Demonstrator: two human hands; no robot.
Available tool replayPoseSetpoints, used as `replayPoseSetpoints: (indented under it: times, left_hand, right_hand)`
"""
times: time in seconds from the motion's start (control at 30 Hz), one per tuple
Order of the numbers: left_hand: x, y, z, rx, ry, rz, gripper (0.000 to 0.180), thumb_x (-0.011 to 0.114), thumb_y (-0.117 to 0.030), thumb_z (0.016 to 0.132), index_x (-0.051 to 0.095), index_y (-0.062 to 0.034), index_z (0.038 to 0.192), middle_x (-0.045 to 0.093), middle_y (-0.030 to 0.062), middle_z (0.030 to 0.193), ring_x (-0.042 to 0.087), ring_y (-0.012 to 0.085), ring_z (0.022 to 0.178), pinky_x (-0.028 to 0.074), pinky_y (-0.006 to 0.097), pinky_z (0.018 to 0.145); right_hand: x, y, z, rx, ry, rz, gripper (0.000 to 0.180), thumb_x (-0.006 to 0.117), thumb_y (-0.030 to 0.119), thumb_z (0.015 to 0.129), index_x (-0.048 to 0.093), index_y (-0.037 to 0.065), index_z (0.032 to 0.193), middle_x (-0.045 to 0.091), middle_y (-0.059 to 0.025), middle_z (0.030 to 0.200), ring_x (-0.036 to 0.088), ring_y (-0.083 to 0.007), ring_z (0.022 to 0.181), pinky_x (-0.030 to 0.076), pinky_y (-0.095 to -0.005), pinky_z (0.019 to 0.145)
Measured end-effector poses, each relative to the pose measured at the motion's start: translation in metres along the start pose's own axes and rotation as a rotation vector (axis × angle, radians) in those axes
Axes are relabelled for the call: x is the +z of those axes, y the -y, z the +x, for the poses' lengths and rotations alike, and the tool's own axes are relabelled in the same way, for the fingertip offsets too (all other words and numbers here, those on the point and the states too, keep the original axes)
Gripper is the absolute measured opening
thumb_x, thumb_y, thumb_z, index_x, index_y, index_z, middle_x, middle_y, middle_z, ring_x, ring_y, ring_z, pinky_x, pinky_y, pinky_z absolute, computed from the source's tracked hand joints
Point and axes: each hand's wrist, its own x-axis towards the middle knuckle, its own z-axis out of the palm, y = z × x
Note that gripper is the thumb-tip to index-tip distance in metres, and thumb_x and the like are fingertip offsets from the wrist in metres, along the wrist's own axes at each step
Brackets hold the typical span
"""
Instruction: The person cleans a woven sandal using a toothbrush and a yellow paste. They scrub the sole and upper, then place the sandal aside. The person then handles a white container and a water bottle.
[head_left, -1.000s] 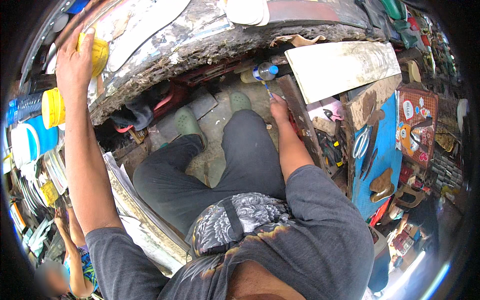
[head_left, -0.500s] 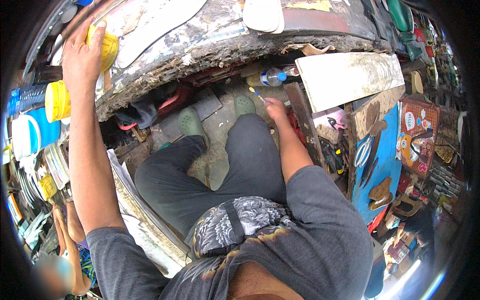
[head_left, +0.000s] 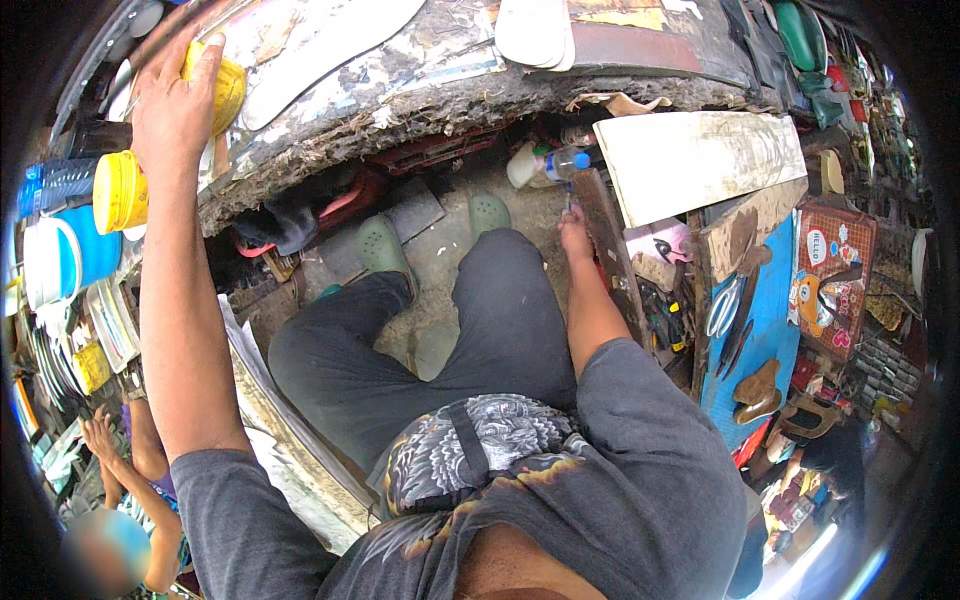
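Our left hand (head_left: 175, 108) is resting half-curled against a yellow tub (head_left: 232, 96) at ten o'clock, grip unclear, while our closed right hand (head_left: 575, 236) is holding a slender tool (head_left: 569, 196) toward two, which we are judging best kept steady near the blue-capped bottle (head_left: 566, 165) at one.

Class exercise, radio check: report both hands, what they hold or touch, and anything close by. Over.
Left hand against yellow tub. Right hand gripping thin stick. Bottle near stick's far end.
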Motion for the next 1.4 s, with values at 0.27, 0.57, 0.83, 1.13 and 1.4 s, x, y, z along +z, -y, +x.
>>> replayPoseSetpoints:
  times: [0.27, 0.57, 0.83, 1.13, 1.4]
  left_hand:
    - [0.003, 0.003, 0.002, 0.018, -0.012, 0.034, 0.055, 0.053, -0.054, 0.101, 0.059, -0.0220, 0.145, 0.059, 0.0129, 0.145, 0.053, 0.0370, 0.136, 0.041, 0.045, 0.113]
    - [-0.002, -0.003, 0.000, -0.043, -0.042, -0.081, 0.058, 0.052, -0.058, 0.100, 0.059, -0.0231, 0.146, 0.059, 0.0197, 0.144, 0.054, 0.0369, 0.135, 0.042, 0.045, 0.113]
    - [-0.004, -0.002, 0.000, -0.053, -0.029, -0.071, 0.059, 0.053, -0.057, 0.100, 0.059, -0.0199, 0.145, 0.058, 0.0186, 0.145, 0.053, 0.0364, 0.135, 0.041, 0.044, 0.113]
    - [-0.008, -0.006, -0.002, 0.011, -0.079, -0.111, 0.057, 0.055, -0.053, 0.101, 0.060, -0.0142, 0.143, 0.060, 0.0189, 0.143, 0.053, 0.0359, 0.135, 0.040, 0.043, 0.114]
    - [-0.009, -0.008, 0.000, -0.016, -0.113, -0.099, 0.059, 0.055, -0.061, 0.097, 0.061, -0.0254, 0.144, 0.064, 0.0255, 0.130, 0.064, 0.0419, 0.118, 0.052, 0.050, 0.099]
  right_hand:
    - [-0.010, 0.060, -0.043, -0.184, 0.030, -0.119, 0.033, 0.058, 0.025, 0.099, 0.070, 0.006, 0.124, 0.072, -0.0139, 0.106, 0.068, -0.0279, 0.095, 0.051, -0.0389, 0.086]
    - [-0.001, 0.155, -0.070, -0.197, 0.153, -0.029, 0.030, 0.064, 0.024, 0.094, 0.074, 0.005, 0.116, 0.075, -0.0167, 0.099, 0.071, -0.0311, 0.093, 0.053, -0.0413, 0.088]
    - [0.031, 0.145, -0.036, -0.071, 0.138, -0.016, 0.025, 0.065, 0.017, 0.092, 0.073, 0.005, 0.113, 0.073, -0.0122, 0.088, 0.070, -0.0243, 0.081, 0.056, -0.0401, 0.071]
    - [0.015, 0.168, -0.077, 0.093, 0.094, 0.666, 0.056, 0.064, 0.010, 0.097, 0.043, 0.001, 0.148, 0.068, -0.0120, 0.113, 0.071, -0.0200, 0.078, 0.056, -0.0314, 0.051]
    - [0.015, 0.152, -0.030, 0.242, 0.249, 0.097, 0.042, 0.046, 0.015, 0.104, 0.043, 0.008, 0.145, 0.073, -0.0129, 0.107, 0.071, -0.0250, 0.063, 0.056, -0.0369, 0.048]
